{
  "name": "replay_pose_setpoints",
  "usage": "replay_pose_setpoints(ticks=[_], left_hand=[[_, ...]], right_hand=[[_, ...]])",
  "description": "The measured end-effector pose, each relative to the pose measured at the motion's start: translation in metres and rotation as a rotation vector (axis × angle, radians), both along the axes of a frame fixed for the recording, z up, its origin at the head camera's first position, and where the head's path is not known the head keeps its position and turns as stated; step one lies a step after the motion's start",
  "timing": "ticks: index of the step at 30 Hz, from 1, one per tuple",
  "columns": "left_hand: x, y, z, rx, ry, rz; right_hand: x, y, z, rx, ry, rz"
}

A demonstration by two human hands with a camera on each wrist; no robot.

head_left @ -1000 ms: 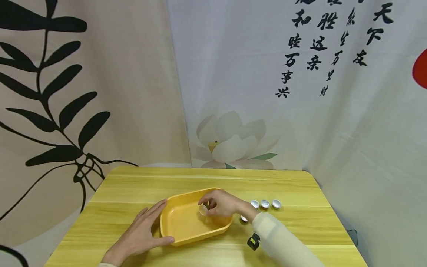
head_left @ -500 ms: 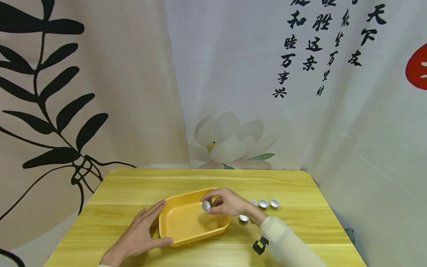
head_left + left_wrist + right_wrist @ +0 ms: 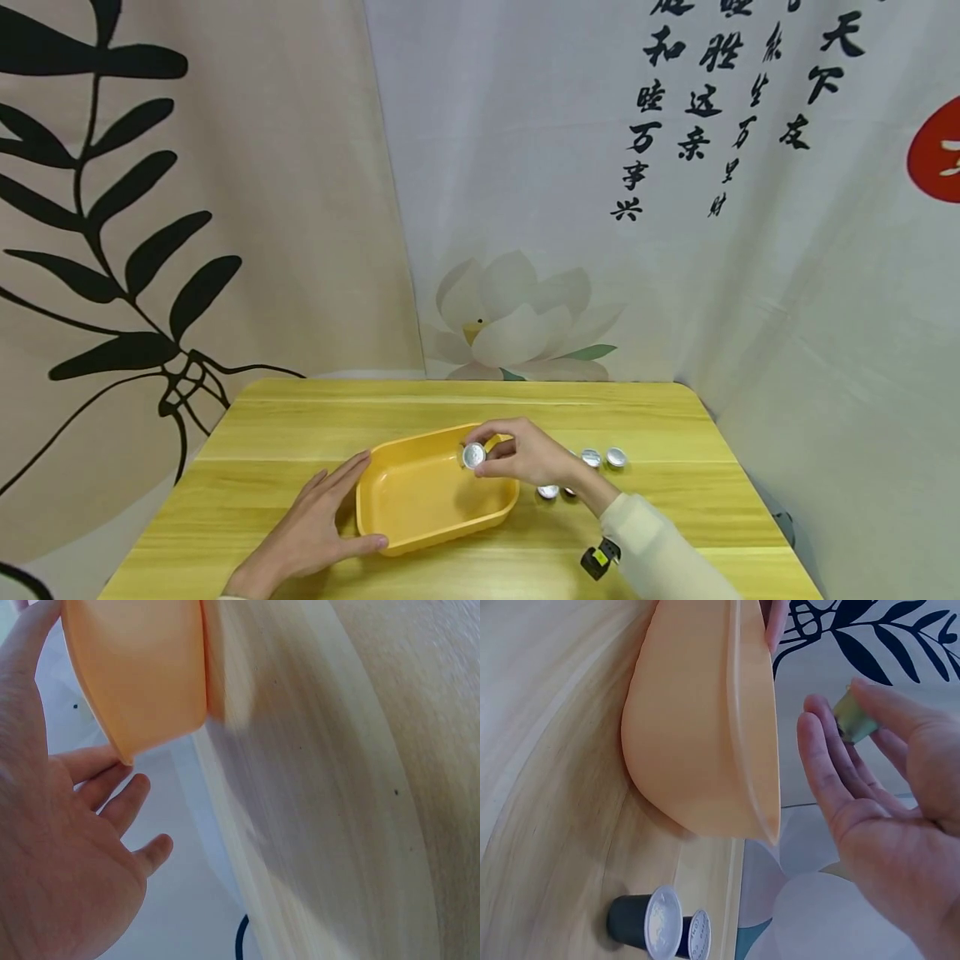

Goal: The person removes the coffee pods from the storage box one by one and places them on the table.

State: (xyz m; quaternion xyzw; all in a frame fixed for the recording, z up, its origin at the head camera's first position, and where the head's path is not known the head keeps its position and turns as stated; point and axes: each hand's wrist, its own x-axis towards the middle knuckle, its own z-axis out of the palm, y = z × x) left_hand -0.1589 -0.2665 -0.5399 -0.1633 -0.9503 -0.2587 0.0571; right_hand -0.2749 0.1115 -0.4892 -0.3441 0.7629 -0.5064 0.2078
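Observation:
A coffee capsule [image 3: 473, 456] with a silver foil lid is pinched between the thumb and fingers of my right hand [image 3: 528, 454], above the yellow tray [image 3: 420, 546]. Its lid faces the head camera; the right wrist view shows the capsule's greenish side [image 3: 855, 718]. My left hand [image 3: 315, 529] rests on the tray's left end, fingers spread along the left side and thumb on the near rim. In the left wrist view its fingers touch the rim fairly straight. No capsule shows inside the visible part of the tray.
Several more capsules [image 3: 616, 457] stand lid up on the wooden table [image 3: 675, 517], right of the tray. My right forearm partly covers them. Two dark ones [image 3: 641, 922] appear in the right wrist view. A printed curtain [image 3: 525, 167] hangs behind the table.
My right hand has risen slightly and moved right with the capsule, turning its lid toward the head camera. My left hand stays on the tray.

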Motion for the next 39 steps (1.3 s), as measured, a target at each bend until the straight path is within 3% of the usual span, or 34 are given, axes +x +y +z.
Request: replay_pose_setpoints(ticks=[13,24,33,39], left_hand=[[0.001,0.000,-0.002,0.008,-0.007,0.001],[0.000,-0.001,-0.002,0.014,-0.017,0.005],[-0.001,-0.002,-0.002,0.016,-0.029,0.010],[-0.001,-0.002,-0.001,0.007,-0.024,0.010]], right_hand=[[0.010,0.021,0.007,-0.024,0.031,-0.048],[0.016,0.050,0.003,-0.029,0.084,-0.125],[0.024,0.082,-0.001,-0.048,0.013,-0.202],[0.030,0.107,-0.007,-0.056,0.012,-0.243]])
